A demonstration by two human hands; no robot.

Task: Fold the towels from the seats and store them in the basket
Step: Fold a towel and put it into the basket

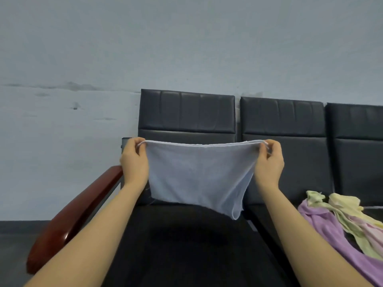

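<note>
The person holds a pale blue terry towel (199, 175) up in the air above the black padded seat (176, 245) at the left end of a row of dark leatherette chairs. The left hand (134, 162) pinches the towel's upper left corner between thumb and curled fingers; the right hand (269, 162) pinches the upper right corner the same way — the doubled top edge runs nearly taut between them. The cloth hangs folded in two layers, its lower right corner drooping lowest, clear of the seat. A reddish-brown wooden armrest (70, 216) lies to the left. On the next seat to the right lie crumpled towels — a lilac one (331, 230) beneath pale yellow-green ones (339, 206).
</note>
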